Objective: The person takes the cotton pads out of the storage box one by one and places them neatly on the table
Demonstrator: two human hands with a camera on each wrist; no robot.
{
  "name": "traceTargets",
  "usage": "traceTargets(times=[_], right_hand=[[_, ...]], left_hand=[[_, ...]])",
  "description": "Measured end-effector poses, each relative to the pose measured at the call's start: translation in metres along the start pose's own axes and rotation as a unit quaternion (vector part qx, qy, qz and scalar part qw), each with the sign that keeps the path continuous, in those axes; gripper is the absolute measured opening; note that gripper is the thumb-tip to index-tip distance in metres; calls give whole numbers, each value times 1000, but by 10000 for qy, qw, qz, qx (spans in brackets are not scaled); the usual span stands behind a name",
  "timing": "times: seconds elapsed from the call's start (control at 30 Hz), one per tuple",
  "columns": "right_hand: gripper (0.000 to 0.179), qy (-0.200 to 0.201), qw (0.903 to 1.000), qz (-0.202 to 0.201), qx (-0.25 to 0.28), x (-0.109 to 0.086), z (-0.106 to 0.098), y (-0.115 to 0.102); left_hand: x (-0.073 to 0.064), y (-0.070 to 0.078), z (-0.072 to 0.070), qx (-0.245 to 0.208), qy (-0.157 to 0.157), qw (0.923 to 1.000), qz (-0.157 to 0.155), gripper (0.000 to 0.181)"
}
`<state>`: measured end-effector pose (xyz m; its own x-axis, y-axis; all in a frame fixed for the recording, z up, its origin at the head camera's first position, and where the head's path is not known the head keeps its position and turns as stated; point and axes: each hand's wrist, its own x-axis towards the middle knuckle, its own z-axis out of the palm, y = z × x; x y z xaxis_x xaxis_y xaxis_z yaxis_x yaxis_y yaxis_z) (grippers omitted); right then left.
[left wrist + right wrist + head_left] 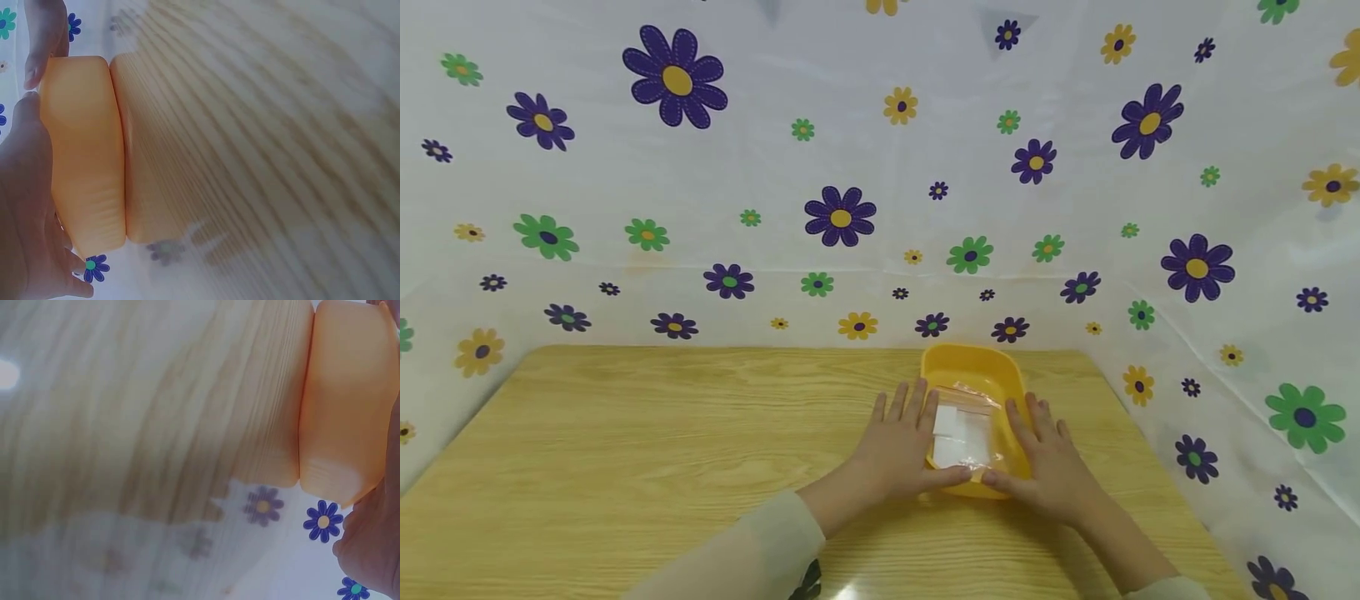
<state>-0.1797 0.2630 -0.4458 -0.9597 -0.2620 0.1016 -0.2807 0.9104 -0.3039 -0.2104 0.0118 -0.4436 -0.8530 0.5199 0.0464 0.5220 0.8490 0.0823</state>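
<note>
Toward the right side of the desk, near its far edge, stands a yellow-orange basin with a clear plastic bag lying inside it; something flat and white shows through the film, though what it is I cannot tell. Along the basin's left side lies the left hand, along its right side the right hand; the fingers of both are straight and spread, clenched on nothing, and the thumbs reach toward each other at the near rim. Such a flat hold looks weak: should the basin be lifted like this, its smooth walls could slip through, and a harder push from one side would probably skew it across the glossy surface. Tilting might also send the loose bag sliding, since nothing seems to pin it down. Rounded corners and a seamless, plastic-looking wall give the basin a soft oblong shape; the bag is thin, shiny and creased, with reddish lines across its far end. Streaky wood grain covers the desk, polished enough to mirror the basin in both wrist views. Pale sleeves end at the wrists, and behind everything hangs a white sheet printed with purple, green and yellow flowers, lightly creased.
</note>
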Motion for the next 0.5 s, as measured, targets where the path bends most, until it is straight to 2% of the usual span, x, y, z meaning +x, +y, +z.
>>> traceTargets(times=[0.17,0.5], right_hand=[[105,-2,10000,-23,25,1,3,-6],[111,-29,9998,-65,172,9,10,-20]], left_hand=[[-6,-5,-1,82,25,10000,-13,124],[-18,-20,-2,-68,130,9999,-32,122]])
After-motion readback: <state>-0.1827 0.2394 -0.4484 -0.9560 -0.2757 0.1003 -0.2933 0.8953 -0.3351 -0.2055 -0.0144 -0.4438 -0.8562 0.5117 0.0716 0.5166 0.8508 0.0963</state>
